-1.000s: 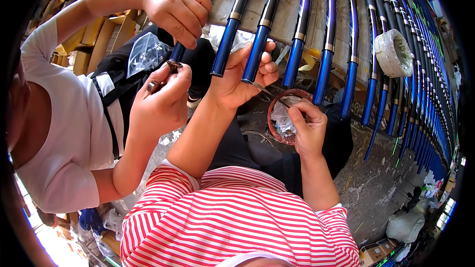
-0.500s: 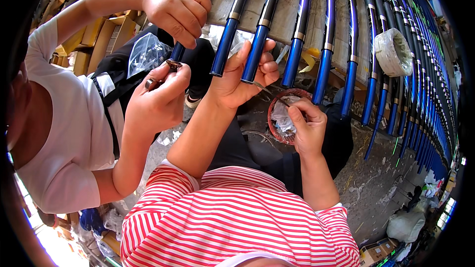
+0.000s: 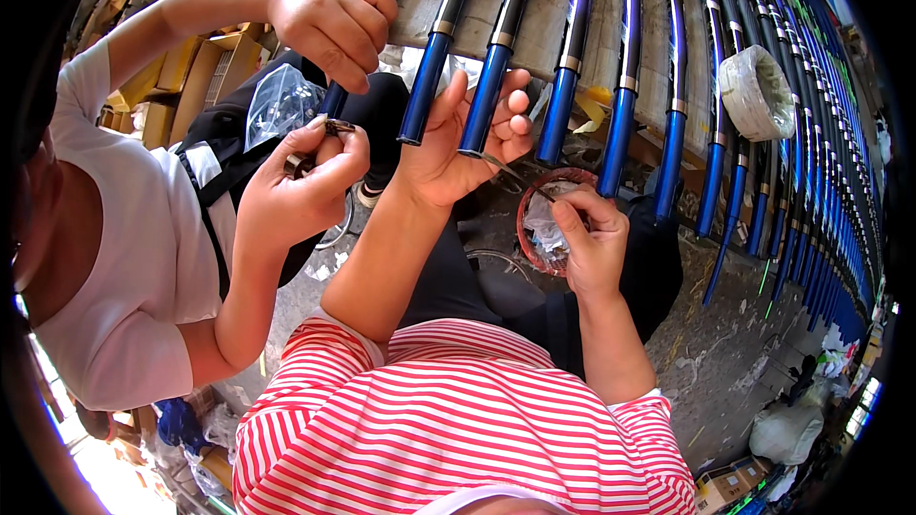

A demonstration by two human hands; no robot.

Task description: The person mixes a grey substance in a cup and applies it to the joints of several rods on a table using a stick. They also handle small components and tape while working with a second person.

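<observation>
And here the left hand (image 3: 448, 157) is coming up from behind, palm upward and half curled, cradling a blue-ended pole (image 3: 489, 95) with the thumb on one side and the bent fingers on the other; how tightly it is gripping, nobody can tell from here. The pole is jutting over the edge of the wooden table (image 3: 544, 19), its blue tip pointing down toward the wearer. Over on the other side, the right hand (image 3: 593, 243) is pinching a thin dark tool (image 3: 518, 175) between thumb and fingers, and that tool is slanting up to the pole's lower end; whether it is actually touching, the view isn't showing.

Just left, a neighbouring pole (image 3: 426, 86) is hanging in front of the thumb's side, while more poles (image 3: 675, 148) are fanning out to the right, a pale tape roll (image 3: 757, 95) sitting on top of them. Below, a red basket (image 3: 524, 234) is holding white plastic (image 3: 547, 232).

Alongside, a co-worker in white is working too: the upper hand (image 3: 334, 29) is gripping another pole, the lower hand (image 3: 310, 172) is pinching a small dark piece (image 3: 337, 126) at its end, and a clear bag (image 3: 283, 105) is lying close by.
</observation>
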